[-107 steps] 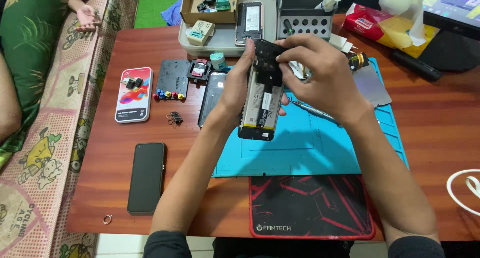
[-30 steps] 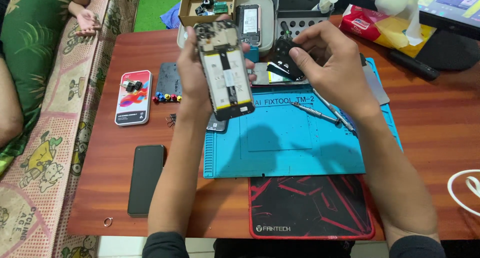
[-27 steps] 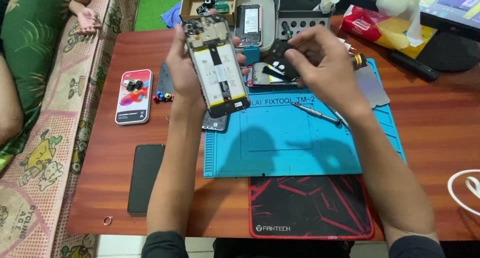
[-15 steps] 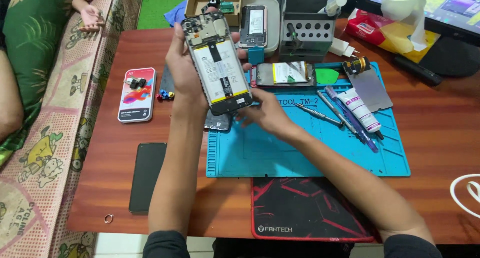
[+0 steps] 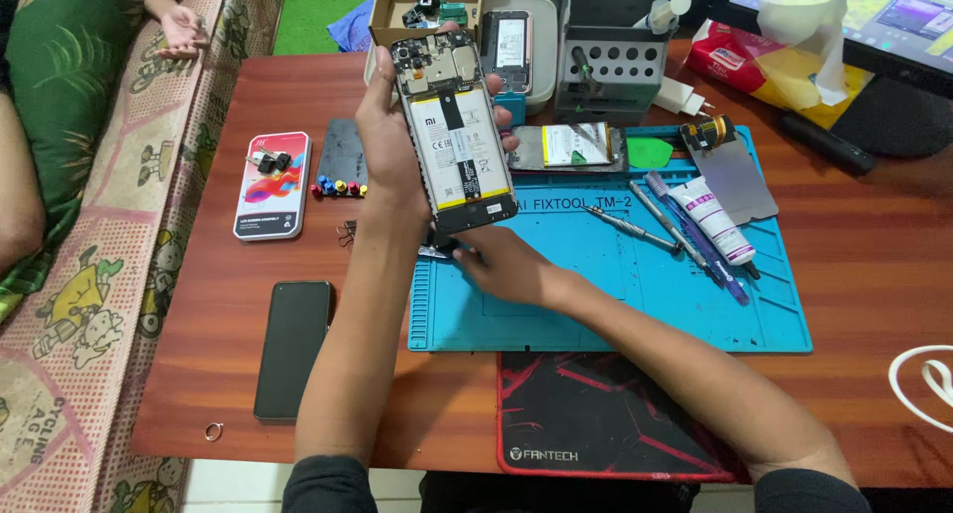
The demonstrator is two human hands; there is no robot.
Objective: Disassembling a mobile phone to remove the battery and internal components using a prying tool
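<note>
— Where are the hands?
— Left hand (image 5: 392, 150) is raised upper centre, fingers wrapped round the opened phone (image 5: 455, 131), its back facing us. Right hand (image 5: 506, 265) lies knuckles up on the blue mat (image 5: 615, 294); I can't tell its grip.
— Changed?
— A moment ago the right hand was lifted by the phone.
— Around?
— Tweezers (image 5: 630, 227) and a glue tube (image 5: 715, 220) on the mat; a black phone (image 5: 293, 349) lower left on the desk (image 5: 864, 265).

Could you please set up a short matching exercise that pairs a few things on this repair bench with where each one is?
Things:
1. opened phone
2. black phone
3. white tube
4. cardboard box

Places:
A. lying on the blue mat
B. held up in the left hand
C. at the table's far edge
D. on bare wood left of the mat

Pairs: 1-B, 2-D, 3-A, 4-C
</note>
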